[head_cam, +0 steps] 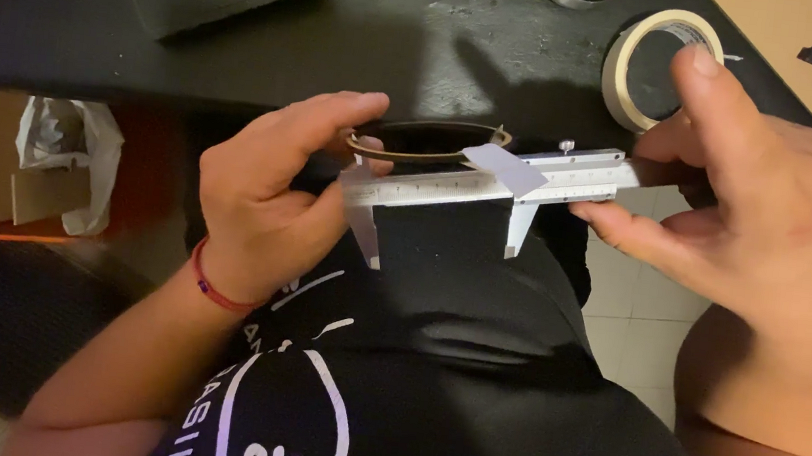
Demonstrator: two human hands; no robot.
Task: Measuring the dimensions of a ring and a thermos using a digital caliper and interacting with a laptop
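One head-worn camera looks steeply down from close above, facing forward over the wearer's dark shirt (429, 391) at the bottom of the frame. The hands sit mid-frame, very near the lens. A black table (243, 60) fills the top; tiled floor (638, 313) shows at lower right.

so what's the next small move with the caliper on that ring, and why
Probably slide the caliper's moving jaw, under the right hand, in toward the fixed one. The left hand holds the thin ring at the upper jaws, the lower jaws stand well apart, and I can't tell whether the ring is gripped yet.
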